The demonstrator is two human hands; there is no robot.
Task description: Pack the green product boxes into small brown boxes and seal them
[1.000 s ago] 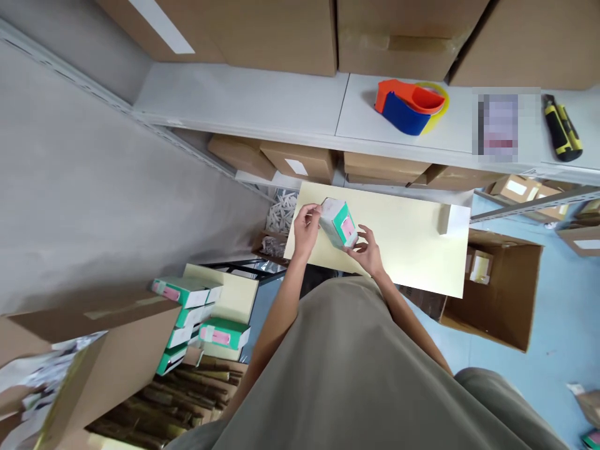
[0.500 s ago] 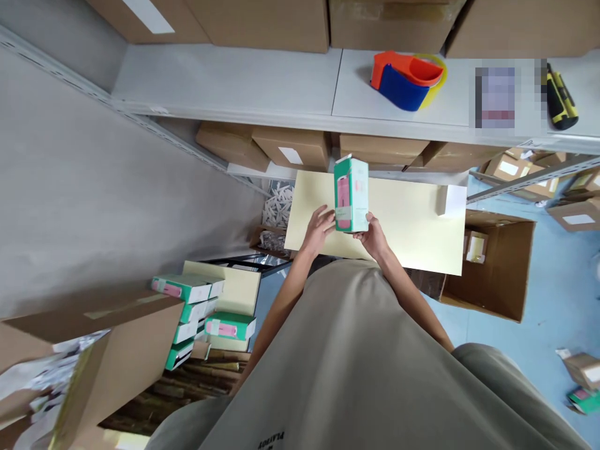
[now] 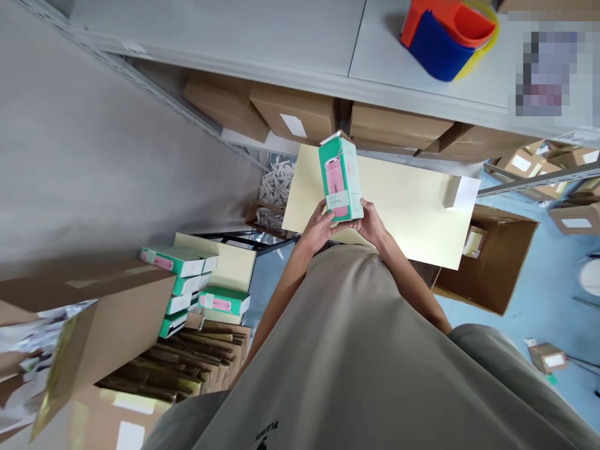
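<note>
A tall green carton (image 3: pixel 340 178) with a pink picture on its front stands upright over a pale yellow board (image 3: pixel 412 212). My left hand (image 3: pixel 317 230) grips its lower left edge. My right hand (image 3: pixel 372 225) holds its lower right corner. Both hands have their fingers wrapped round the carton's bottom end. A flap at the carton's top sticks up slightly.
A stack of matching green cartons (image 3: pixel 187 287) lies at the lower left beside an open cardboard box (image 3: pixel 98 337). An orange and blue tape dispenser (image 3: pixel 445 34) sits on the grey shelf (image 3: pixel 262 37). Brown boxes (image 3: pixel 290 112) fill the lower shelf. An open box (image 3: pixel 497 262) stands on the blue floor at right.
The carton went from lying tilted between my hands to standing upright, then shifted slightly left. Both hands slid down to its bottom end. The camera moved closer to the shelf.
</note>
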